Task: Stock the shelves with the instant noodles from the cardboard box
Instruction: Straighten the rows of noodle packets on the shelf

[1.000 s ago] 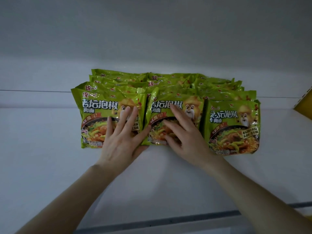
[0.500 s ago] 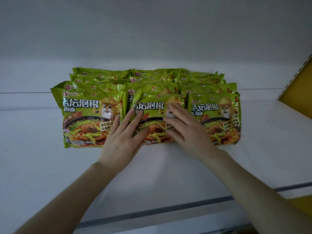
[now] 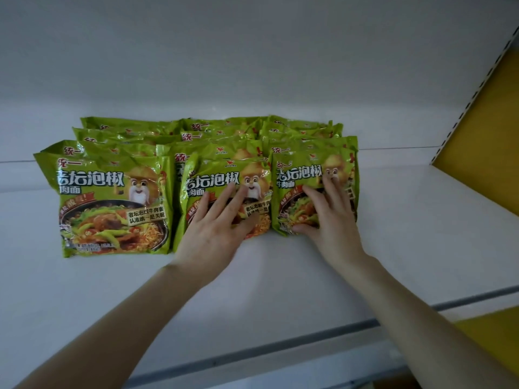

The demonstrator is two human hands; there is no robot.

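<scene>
Three files of green instant noodle packets (image 3: 132, 136) sit on the white shelf (image 3: 280, 282), each file shingled back toward twelve o'clock so that only the front faces show whole. The left hand (image 3: 216, 231) lies on the middle front packet (image 3: 213, 178) with its fingers straight and spread, grasping nothing. The flat press looks meant to settle the packet and hold the file behind it from sliding forward. The right hand (image 3: 334, 220) rests at three o'clock of it on the right front packet (image 3: 297, 172), fingers stretched up over the printed face and thumb set against the packet's lower left corner. That reads as squaring the packet and closing it against its neighbour, not lifting it. The left front packet (image 3: 112, 203), at nine o'clock of the hands, is untouched and sits slightly nearer the shelf front than the other two, so the front line is not yet even. The cardboard box is out of view.

The shelf is smooth, bare and matt, with a grey rail (image 3: 280, 346) along its front edge at six o'clock. A plain pale back panel (image 3: 252, 66) rises at twelve o'clock. At two o'clock a slotted upright (image 3: 474, 91) borders a yellow side panel (image 3: 486, 141). The light is dim and even.
</scene>
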